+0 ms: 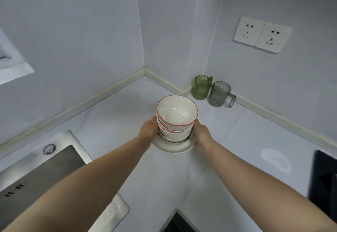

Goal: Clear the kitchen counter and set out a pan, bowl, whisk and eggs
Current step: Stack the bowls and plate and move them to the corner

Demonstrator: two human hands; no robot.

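A stack of white bowls with red rims (176, 115) stands on a white plate (175, 147) in the middle of the white corner counter (116, 115). My left hand (148, 129) presses against the stack's left side and my right hand (201, 132) against its right side, both gripping it low near the plate. The top bowl is empty with faint smears inside. No pan, whisk or eggs are in view.
A green plastic mug (201, 87) and a grey plastic mug (219, 94) stand against the back wall at the right. A steel sink (42, 173) lies at the left. A black appliance (322, 178) sits at the right edge. Two wall sockets (262, 34) are above.
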